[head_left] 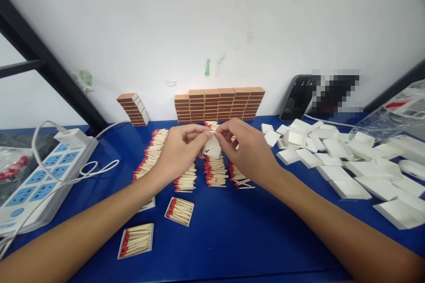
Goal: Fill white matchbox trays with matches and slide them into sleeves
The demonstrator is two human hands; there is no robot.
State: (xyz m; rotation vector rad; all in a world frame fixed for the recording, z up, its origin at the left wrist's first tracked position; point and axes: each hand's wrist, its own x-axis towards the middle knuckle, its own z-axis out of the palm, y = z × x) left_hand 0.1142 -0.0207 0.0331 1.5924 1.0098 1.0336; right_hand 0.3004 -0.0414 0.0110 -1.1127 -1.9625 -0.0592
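Note:
My left hand [181, 150] and my right hand [247, 148] meet above the blue table [232, 234], fingers pinched together on a small white matchbox tray [211, 147] held between them. Under the hands lie rows of red-tipped matches [215, 172]; another long row [151, 152] runs to the left. Two filled white trays of matches [179, 211] [137, 240] lie nearer me, by my left forearm.
Brown matchbox sleeves are stacked against the white wall [219, 105], with a smaller leaning stack [133, 109] to the left. Several empty white trays [335, 159] are scattered at right. A white-and-blue power strip [40, 177] with a cable sits left. A dark phone [297, 97] leans on the wall.

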